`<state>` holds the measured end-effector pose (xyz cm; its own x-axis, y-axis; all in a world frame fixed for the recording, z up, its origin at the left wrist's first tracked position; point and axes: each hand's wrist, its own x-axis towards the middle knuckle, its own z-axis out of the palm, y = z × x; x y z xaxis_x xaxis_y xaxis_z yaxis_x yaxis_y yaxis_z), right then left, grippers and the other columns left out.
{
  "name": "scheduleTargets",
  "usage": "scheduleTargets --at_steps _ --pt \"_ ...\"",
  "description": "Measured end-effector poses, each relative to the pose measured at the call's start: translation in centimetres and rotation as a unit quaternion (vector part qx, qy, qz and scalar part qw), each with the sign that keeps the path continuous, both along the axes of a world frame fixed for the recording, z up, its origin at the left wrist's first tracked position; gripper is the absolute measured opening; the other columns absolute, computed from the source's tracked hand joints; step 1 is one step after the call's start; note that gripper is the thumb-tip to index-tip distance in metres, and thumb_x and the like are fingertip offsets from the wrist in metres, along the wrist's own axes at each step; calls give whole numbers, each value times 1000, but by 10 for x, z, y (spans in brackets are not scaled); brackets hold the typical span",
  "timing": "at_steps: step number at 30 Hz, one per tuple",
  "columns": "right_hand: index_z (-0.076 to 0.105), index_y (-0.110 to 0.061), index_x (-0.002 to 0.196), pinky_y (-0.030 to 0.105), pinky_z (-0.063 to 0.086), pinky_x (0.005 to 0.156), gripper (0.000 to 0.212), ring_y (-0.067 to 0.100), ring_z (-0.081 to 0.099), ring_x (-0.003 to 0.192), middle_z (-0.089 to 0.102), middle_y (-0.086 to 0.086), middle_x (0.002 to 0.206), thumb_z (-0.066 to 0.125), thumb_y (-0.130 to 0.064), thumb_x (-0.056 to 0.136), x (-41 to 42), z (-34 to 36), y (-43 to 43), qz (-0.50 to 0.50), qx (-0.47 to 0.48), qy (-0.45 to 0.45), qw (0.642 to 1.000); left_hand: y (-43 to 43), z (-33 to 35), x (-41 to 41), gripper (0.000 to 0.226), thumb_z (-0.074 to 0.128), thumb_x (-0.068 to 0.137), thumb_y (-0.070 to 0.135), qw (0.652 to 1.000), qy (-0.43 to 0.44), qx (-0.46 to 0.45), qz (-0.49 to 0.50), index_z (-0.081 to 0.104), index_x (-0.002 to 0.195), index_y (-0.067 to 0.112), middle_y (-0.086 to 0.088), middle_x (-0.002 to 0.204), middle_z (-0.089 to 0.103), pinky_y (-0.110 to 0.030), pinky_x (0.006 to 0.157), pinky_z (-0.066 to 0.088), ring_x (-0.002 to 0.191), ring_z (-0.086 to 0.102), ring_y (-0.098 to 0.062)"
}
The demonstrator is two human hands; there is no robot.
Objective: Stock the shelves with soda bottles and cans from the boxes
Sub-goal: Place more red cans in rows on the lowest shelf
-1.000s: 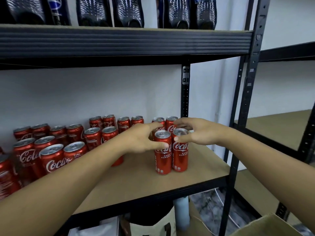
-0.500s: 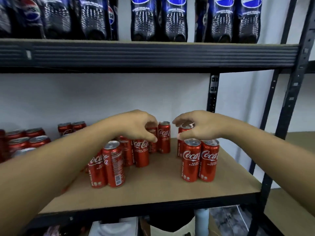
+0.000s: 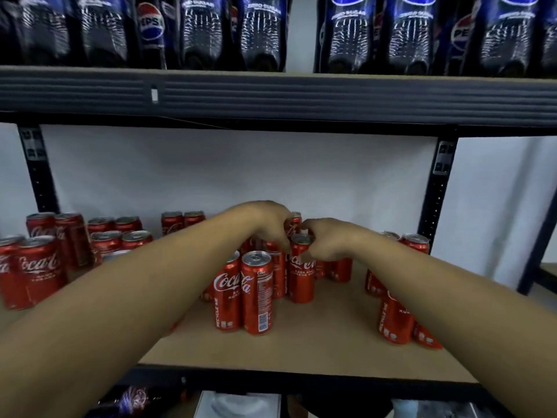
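The right hand (image 3: 328, 244) is curled over the top of one upright red cola can (image 3: 301, 276), fingertips pinching its rim. The can stands on the fibreboard shelf (image 3: 316, 345). The left hand (image 3: 265, 224), almost touching the right, arches with bent fingers over can tops just beside it. Whether it holds one cannot be told, as its fingertips hide what is beneath.

Just in front of the hands, toward the person, a pair of cans (image 3: 256, 294) stands side by side. Well to the left of the left hand is a larger cluster of cans (image 3: 39, 267) in loose rows. To the right of the right hand, partly hidden by the forearm, stand a few more cans (image 3: 394, 321). Above both hands, on the upper shelf (image 3: 301, 92), is a row of dark cola bottles (image 3: 262, 31).

Judging by this, stocking is well along — bottles fill the top level and cans cover much of this one, though bare board remains at the front. The cans sit in scattered groups, so tidying seems to be the job left. No box is clearly visible.

Counted: about twenty-two cans, with others hidden by the arms, and nine or ten bottles — blurred and cut off at the top.
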<state>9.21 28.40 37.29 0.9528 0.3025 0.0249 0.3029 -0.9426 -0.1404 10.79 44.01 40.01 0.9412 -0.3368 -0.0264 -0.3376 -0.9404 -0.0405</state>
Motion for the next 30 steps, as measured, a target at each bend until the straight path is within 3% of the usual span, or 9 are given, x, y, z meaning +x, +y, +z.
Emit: scheduleTargets --at_steps 3,8,12,16,20,22,25,30 --pt "45 -22 146 28 39 85 69 25 55 126 56 3 142 73 -45 87 10 -12 5 -15 10 -9 1000 2 -13 18 53 86 79 38 999 41 -8 21 66 125 21 2 114 71 -33 75 60 92 71 -20" --pt "47 -18 144 27 45 84 59 25 57 122 55 6 141 73 -29 91 11 -19 1 -17 76 -14 997 2 -17 22 41 84 82 32 999 22 -19 17 68 116 16 1 105 68 -31 67 55 90 67 -20" --pt "52 -19 137 26 47 75 51 21 59 106 59 5 132 72 -25 91 -8 -20 -11 -16 90 -25 995 -6 -12 7 44 83 83 32 1000 8 -20 -22 66 122 20 3 113 65 -34 78 56 97 62 -19" --pt "52 -21 138 32 53 87 50 23 61 113 62 5 130 71 -28 92 -37 -26 -29 -31 100 -27 994 -18 -12 -14 56 81 85 26 997 17 -23 -68 59 136 22 3 131 61 -31 82 47 105 55 -17" --pt "52 -23 137 25 45 81 49 19 60 116 62 0 132 72 -27 93 -64 -29 -43 -34 123 -27 991 -28 -10 -37 57 80 86 22 995 36 -10 -97 57 138 23 1 136 60 -39 97 53 118 58 -22" --pt "51 -23 140 26 46 84 52 19 59 119 61 0 135 72 -28 93 -74 -32 -48 -40 128 -35 990 -31 -11 -46 58 80 86 23 993 46 -8 -108 56 138 25 5 137 60 -39 95 52 117 57 -19" --pt "44 -22 148 28 46 93 61 23 57 126 57 3 143 70 -30 94 -86 -36 -52 -53 133 -44 989 -33 -15 -56 58 78 88 18 992 52 -21 -117 54 141 23 4 136 59 -28 85 43 109 52 -13" --pt "24 -22 159 30 42 104 77 24 47 139 45 4 155 68 -29 96 -98 -51 -52 -68 229 -51 970 -29 -29 -62 63 75 86 7 991 37 -88 -98 52 142 23 1 144 55 -30 96 46 129 52 -19"
